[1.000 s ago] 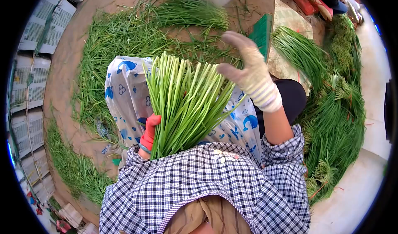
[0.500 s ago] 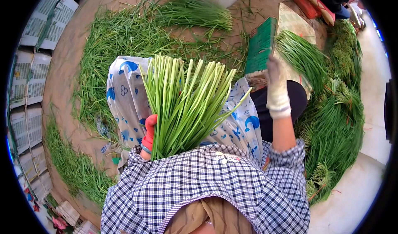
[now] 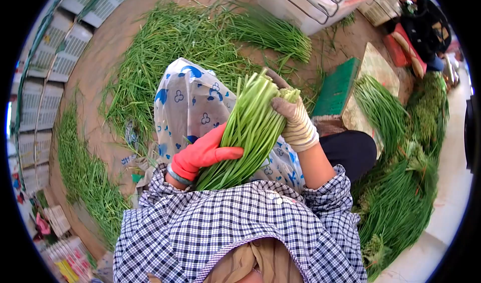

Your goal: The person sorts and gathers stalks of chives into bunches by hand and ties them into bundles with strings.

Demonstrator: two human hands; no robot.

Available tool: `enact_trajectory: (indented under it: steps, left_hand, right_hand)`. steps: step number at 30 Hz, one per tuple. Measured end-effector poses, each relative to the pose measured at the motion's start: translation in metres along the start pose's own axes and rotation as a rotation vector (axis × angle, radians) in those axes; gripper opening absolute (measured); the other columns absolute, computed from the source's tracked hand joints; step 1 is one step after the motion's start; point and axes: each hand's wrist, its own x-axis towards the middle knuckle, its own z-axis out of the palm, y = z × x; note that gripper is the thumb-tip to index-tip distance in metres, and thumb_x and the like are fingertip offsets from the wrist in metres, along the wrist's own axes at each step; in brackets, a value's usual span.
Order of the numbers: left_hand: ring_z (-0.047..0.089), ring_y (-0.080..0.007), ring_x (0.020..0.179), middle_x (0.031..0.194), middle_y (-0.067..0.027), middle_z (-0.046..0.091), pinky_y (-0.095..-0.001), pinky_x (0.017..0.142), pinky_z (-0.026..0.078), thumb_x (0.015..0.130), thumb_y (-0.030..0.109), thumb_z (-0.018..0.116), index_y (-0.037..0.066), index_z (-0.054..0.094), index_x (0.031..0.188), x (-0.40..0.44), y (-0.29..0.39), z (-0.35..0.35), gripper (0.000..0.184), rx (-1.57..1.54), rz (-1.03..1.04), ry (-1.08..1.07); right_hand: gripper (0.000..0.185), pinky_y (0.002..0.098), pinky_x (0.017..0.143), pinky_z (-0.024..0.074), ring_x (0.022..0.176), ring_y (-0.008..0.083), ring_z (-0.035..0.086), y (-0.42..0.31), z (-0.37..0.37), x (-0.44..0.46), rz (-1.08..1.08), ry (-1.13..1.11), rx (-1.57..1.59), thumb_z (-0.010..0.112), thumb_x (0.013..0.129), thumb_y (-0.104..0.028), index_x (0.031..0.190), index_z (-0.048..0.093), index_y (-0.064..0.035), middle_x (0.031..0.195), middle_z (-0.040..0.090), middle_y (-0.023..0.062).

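Note:
A thick bundle of long green stalks [image 3: 248, 132], looking like garlic chives, lies tilted over my lap with its pale cut ends pointing away from me. My left hand [image 3: 205, 152], in a red glove, wraps round the bundle's lower part, thumb across the front. Up near the pale ends, my right hand [image 3: 293, 110] grips it in a striped glove with grey fingers. Beneath the bundle a whitish plastic apron with blue prints [image 3: 183, 102] covers my knees.
Loose green leaves [image 3: 170, 47] lie heaped on the floor ahead. To the right are a green board [image 3: 336, 88], a small chive pile [image 3: 382, 102] and tied bundles [image 3: 401, 198]. White crates [image 3: 37, 102] line the left; a white bin [image 3: 300, 5] stands ahead. Another person [image 3: 426, 27] is at far right.
My right hand has come from beside the green board onto the bundle's pale ends. The fanned stalks are now gathered tighter, and my left hand shows more fully round them. The view has shifted.

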Motion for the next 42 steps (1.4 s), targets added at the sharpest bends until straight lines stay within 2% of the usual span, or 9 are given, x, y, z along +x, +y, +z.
enact_trajectory:
  steps: [6, 9, 13, 19, 22, 31, 35, 39, 42]
  left_hand:
    - [0.042, -0.0196, 0.131, 0.143, -0.0124, 0.045, -0.0337, 0.11, 0.033, 0.084, 0.026, 0.072, -0.001, 0.025, 0.149, 0.014, 0.027, -0.014, 0.085, 0.092, 0.212, 0.027]
    - [0.054, -0.0165, 0.118, 0.131, -0.0102, 0.056, -0.0305, 0.102, 0.042, 0.085, 0.02, 0.07, 0.0, 0.038, 0.143, 0.026, 0.037, -0.015, 0.07, 0.306, 0.11, 0.071]
    - [0.057, -0.0117, 0.107, 0.118, -0.0046, 0.063, -0.0273, 0.095, 0.045, 0.09, 0.015, 0.062, 0.0, 0.053, 0.131, 0.039, 0.029, -0.048, 0.044, 0.071, -0.096, 0.009]
    - [0.061, -0.0194, 0.106, 0.116, -0.0117, 0.065, -0.0316, 0.094, 0.046, 0.094, 0.028, 0.059, 0.0, 0.053, 0.13, 0.042, 0.014, -0.061, 0.046, 0.793, 0.32, 0.009]
    - [0.063, -0.0269, 0.104, 0.109, -0.0168, 0.066, -0.0357, 0.089, 0.048, 0.092, 0.048, 0.058, -0.001, 0.057, 0.124, 0.042, 0.049, -0.033, 0.058, 0.753, -0.013, -0.058]
    - [0.06, -0.0258, 0.108, 0.118, -0.0175, 0.064, -0.036, 0.094, 0.045, 0.096, 0.055, 0.046, 0.0, 0.058, 0.125, 0.078, 0.027, -0.04, 0.063, 0.639, -0.176, -0.199]
    - [0.06, -0.026, 0.106, 0.115, -0.0189, 0.063, -0.0355, 0.092, 0.046, 0.099, 0.05, 0.044, -0.004, 0.055, 0.125, 0.08, 0.028, -0.043, 0.061, 0.73, -0.173, -0.223]
    - [0.061, -0.028, 0.104, 0.114, -0.0191, 0.063, -0.0371, 0.092, 0.047, 0.098, 0.048, 0.048, -0.004, 0.055, 0.127, 0.073, 0.03, -0.044, 0.06, 0.642, -0.175, -0.281]
    - [0.066, -0.0233, 0.09, 0.104, -0.0141, 0.068, -0.0356, 0.074, 0.053, 0.089, 0.032, 0.066, 0.002, 0.063, 0.117, 0.054, 0.027, -0.047, 0.042, 0.866, 0.4, 0.214]
  right_hand:
    - [0.066, 0.0367, 0.098, 0.0484, 0.111, 0.0226, 0.059, -0.001, -0.007, -0.008, -0.001, 0.032, -0.011, 0.066, 0.078, -0.006, 0.14, 0.043, -0.0025, 0.124, 0.059, 0.0115]
    - [0.066, 0.0373, 0.099, 0.0481, 0.112, 0.0231, 0.059, 0.001, -0.003, -0.012, -0.013, 0.113, -0.029, 0.062, 0.079, 0.0, 0.141, 0.042, -0.0043, 0.125, 0.058, 0.0109]
    - [0.07, 0.0386, 0.101, 0.0471, 0.117, 0.0246, 0.056, 0.004, -0.004, -0.016, -0.098, 0.121, -0.068, 0.061, 0.078, 0.001, 0.145, 0.038, -0.0042, 0.131, 0.055, 0.0125]
    - [0.067, 0.0386, 0.1, 0.0468, 0.118, 0.0241, 0.056, 0.003, -0.013, -0.012, -0.019, 0.122, -0.154, 0.063, 0.08, -0.004, 0.142, 0.039, 0.0007, 0.131, 0.055, 0.014]
    - [0.064, 0.0366, 0.099, 0.0475, 0.116, 0.0229, 0.056, 0.002, -0.013, -0.012, 0.03, 0.149, -0.197, 0.064, 0.082, -0.005, 0.141, 0.04, 0.0021, 0.129, 0.056, 0.0134]
    - [0.086, 0.0446, 0.106, 0.0427, 0.13, 0.0319, 0.046, 0.009, -0.005, -0.007, -0.113, -0.078, -0.028, 0.069, 0.077, -0.008, 0.151, 0.024, -0.009, 0.144, 0.043, 0.0185]
    - [0.077, 0.048, 0.097, 0.0496, 0.11, 0.0356, 0.06, 0.011, -0.006, -0.005, -0.065, 0.029, -0.063, 0.069, 0.077, -0.009, 0.145, 0.033, -0.0061, 0.119, 0.06, 0.0199]
    - [0.035, 0.0533, 0.097, 0.0484, 0.099, 0.0328, 0.064, 0.019, -0.007, -0.003, -0.178, 0.047, -0.071, 0.068, 0.078, -0.007, 0.11, 0.053, -0.0032, 0.092, 0.063, 0.0146]
    - [0.031, 0.0556, 0.102, 0.0441, 0.096, 0.0318, 0.065, 0.026, -0.017, -0.004, -0.167, 0.089, 0.01, 0.069, 0.078, -0.008, 0.105, 0.053, -0.004, 0.09, 0.063, 0.0128]
